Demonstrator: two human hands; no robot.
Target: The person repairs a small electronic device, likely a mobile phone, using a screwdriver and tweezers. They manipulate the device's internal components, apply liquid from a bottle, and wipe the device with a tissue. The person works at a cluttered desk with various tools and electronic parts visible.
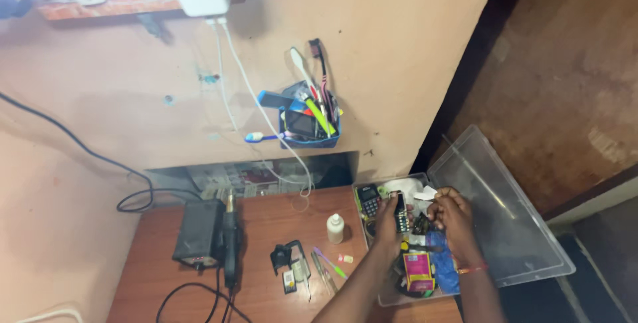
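Small keypad phone (401, 213) pinched upright in left hand (387, 224) fingers (393, 201).

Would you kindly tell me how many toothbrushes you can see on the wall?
3: a white one and a dark one stand up out of the blue wall pocket, and a blue one pokes out of its left side. Others may be hidden inside.

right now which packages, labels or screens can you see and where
Small keypad phone: upright in the left hand, dark, over the clear plastic box.
Calculator: in the box's far left corner, black with a small screen.
Pink packet: near end of the box, rectangular, pink with yellow label.
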